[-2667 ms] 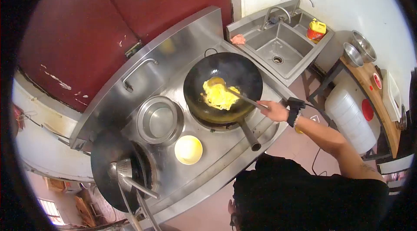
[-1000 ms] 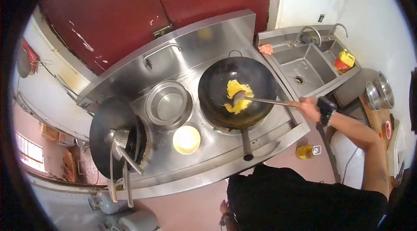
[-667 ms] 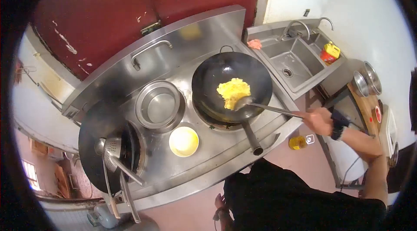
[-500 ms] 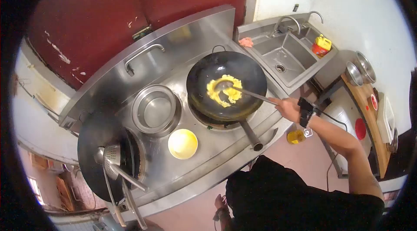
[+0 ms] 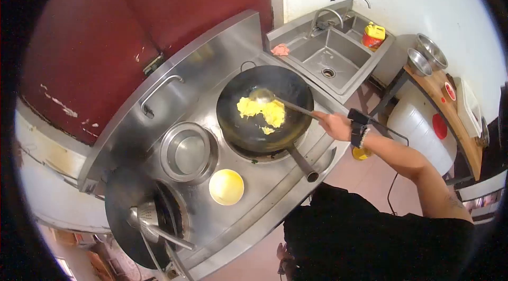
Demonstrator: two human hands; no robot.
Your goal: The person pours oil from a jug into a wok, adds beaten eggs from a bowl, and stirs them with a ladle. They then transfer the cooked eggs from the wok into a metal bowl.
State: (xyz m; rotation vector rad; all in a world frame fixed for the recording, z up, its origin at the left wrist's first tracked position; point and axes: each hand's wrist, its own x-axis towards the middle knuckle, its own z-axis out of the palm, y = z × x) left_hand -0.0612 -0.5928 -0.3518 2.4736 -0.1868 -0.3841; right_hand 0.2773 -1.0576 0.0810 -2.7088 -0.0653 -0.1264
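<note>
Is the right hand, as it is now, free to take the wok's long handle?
Probably not at once: the right hand grips the ladle. The handle itself lies uncovered nearby, pointing toward the person.

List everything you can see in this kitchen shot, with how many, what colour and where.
wok: 1, black, on the burner mid-counter
scrambled egg: 1 mass, yellow, inside the wok
ladle: 1, steel, bowl over the egg
steel basin: 1, silver, left of the wok
small bowl: 1, yellow, at the counter's front
strainer: 1, steel, on the dark wok at lower left
sink: 1, steel, right of the stove
jug: 1, yellow and red, at the sink's corner
metal bowls: 2, silver, on the wooden shelf
white container: 1, below the shelf
right hand: 1, gripping the ladle handle
left hand: barely visible, low by the body
</note>
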